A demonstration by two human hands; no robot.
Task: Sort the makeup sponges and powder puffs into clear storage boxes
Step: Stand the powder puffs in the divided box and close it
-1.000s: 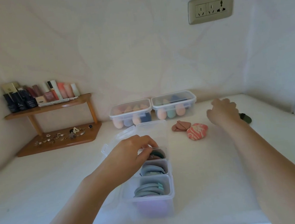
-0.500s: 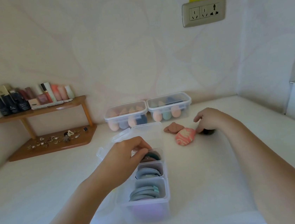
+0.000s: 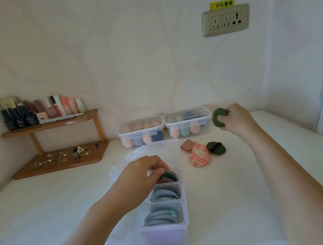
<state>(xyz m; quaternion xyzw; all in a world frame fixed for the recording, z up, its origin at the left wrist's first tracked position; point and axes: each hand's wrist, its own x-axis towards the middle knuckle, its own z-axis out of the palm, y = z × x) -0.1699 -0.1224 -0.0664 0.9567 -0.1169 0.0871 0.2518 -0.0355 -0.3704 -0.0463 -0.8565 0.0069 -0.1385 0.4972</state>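
Fingers of the right hand [image 3: 234, 118] curl round a dark green powder puff [image 3: 217, 117], raised beyond the divided storage box [image 3: 165, 236]; fingers of the left hand [image 3: 140, 177] bend into that box's far compartment, grip unclear.

Yellow label [image 3: 222, 4] above wall socket [image 3: 225, 20]: "小心触电"
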